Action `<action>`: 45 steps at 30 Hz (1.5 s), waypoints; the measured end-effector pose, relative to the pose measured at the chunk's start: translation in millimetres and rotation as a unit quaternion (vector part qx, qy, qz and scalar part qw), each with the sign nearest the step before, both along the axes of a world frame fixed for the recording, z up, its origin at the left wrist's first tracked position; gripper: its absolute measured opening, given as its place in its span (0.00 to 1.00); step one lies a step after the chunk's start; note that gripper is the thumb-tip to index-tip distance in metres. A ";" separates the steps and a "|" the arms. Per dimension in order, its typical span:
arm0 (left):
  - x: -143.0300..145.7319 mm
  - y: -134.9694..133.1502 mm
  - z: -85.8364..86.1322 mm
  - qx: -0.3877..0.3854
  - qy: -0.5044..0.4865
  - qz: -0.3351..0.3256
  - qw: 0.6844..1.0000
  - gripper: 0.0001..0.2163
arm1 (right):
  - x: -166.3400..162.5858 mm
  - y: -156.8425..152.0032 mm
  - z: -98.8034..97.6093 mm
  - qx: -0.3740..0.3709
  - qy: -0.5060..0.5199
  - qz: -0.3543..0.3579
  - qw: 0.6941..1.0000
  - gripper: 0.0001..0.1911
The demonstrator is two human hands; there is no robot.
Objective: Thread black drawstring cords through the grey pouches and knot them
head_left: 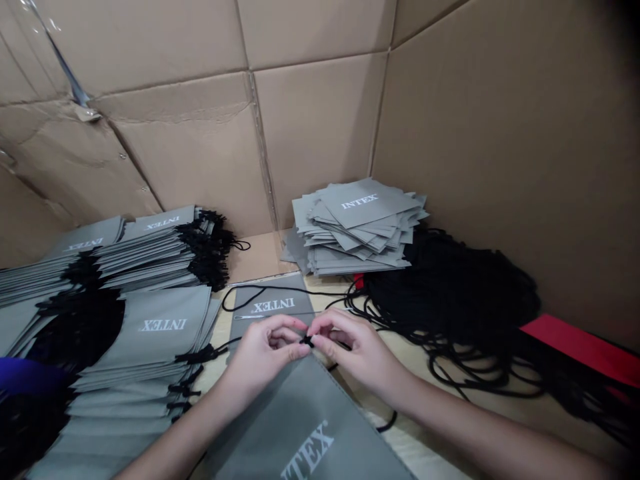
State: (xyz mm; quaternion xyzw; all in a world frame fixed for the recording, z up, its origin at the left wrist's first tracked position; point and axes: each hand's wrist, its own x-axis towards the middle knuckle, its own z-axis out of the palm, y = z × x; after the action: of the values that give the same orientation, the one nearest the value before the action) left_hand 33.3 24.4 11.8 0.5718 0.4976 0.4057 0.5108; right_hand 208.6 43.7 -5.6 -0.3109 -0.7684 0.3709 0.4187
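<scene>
Alongside, stacked pouches (163, 308) and heaped cords (460, 287) flank the left hand (265, 350) and right hand (361, 350), their grip pinching black cord (308, 341).

"INTEX" on grey pouch pile (367, 223), left pouch stacks (160, 343), flat pouch (273, 293), readable "TEX" on near pouch (293, 413)

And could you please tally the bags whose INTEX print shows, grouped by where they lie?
Top bags on the left stacks: 3
Top bag on the back pile: 1
Bag lying flat in the middle: 1
Nearest bag, print partly cut off: 1
Total: 6
</scene>
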 end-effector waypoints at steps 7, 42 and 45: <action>-2.5 0.7 -1.3 -0.012 -0.006 -0.030 0.999 0.15 | -0.4 0.0 -0.6 0.005 0.008 -0.005 1.000 0.03; 3.0 -4.6 2.0 0.019 0.008 -0.030 0.999 0.11 | -5.1 -8.9 -3.7 -0.134 0.131 -0.010 0.982 0.06; 3.5 -9.1 2.3 0.035 0.030 -0.016 0.999 0.10 | -3.0 -9.7 -1.6 -0.142 0.126 0.005 0.982 0.04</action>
State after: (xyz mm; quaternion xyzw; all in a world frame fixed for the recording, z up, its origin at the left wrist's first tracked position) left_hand 36.7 15.3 14.1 0.6089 0.4891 0.3969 0.4821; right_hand 205.6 34.0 -7.2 -0.3136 -0.6506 0.5144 0.4623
